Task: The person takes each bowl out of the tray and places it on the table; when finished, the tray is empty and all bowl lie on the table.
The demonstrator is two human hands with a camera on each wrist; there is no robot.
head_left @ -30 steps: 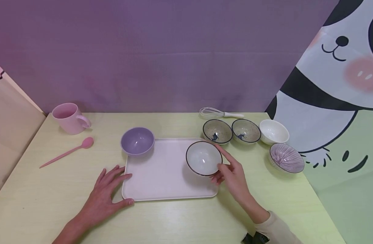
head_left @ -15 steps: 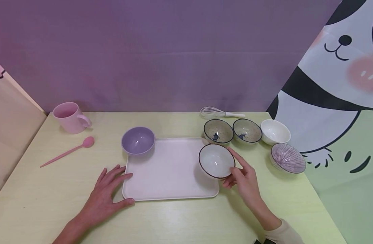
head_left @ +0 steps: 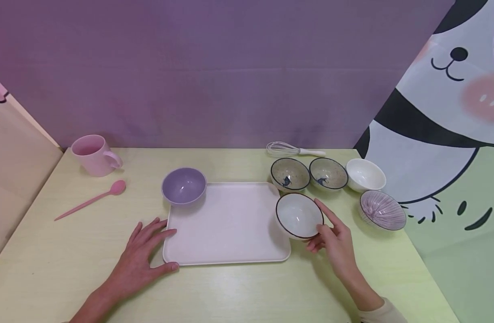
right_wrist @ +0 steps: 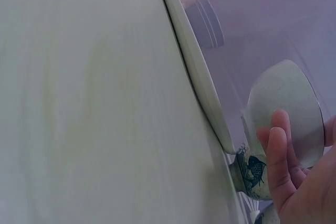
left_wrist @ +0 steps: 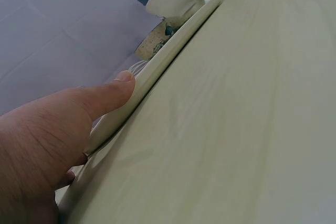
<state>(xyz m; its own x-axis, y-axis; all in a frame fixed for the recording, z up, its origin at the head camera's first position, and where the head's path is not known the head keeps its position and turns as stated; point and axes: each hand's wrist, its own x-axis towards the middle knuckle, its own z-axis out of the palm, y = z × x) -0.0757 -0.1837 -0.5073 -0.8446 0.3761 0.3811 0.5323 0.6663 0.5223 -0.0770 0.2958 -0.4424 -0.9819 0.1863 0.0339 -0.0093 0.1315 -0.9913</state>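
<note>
My right hand (head_left: 335, 242) grips the right side of a white bowl with a dark brown rim (head_left: 299, 215), tilted a little. It is held above the right edge of a white rectangular tray (head_left: 227, 229); in the right wrist view several fingers lie against the outside of this bowl (right_wrist: 289, 98). At the tray's left edge rests my left hand (head_left: 140, 260), fingers spread, with thumb and fingertips touching the rim near the front left corner. A purple bowl (head_left: 184, 186) sits at the tray's back left corner.
Two speckled bowls with blue designs (head_left: 290, 172), a plain white bowl (head_left: 366, 175) and a purple-striped bowl (head_left: 382, 210) stand at the right. A whisk (head_left: 295, 149) lies behind them. On the left are a pink mug (head_left: 94, 154) and a pink spoon (head_left: 93, 199).
The right hand has carried the dark-rimmed bowl rightward and slightly toward the front, from over the tray to its right edge. My left hand stays on the tray's left edge.
</note>
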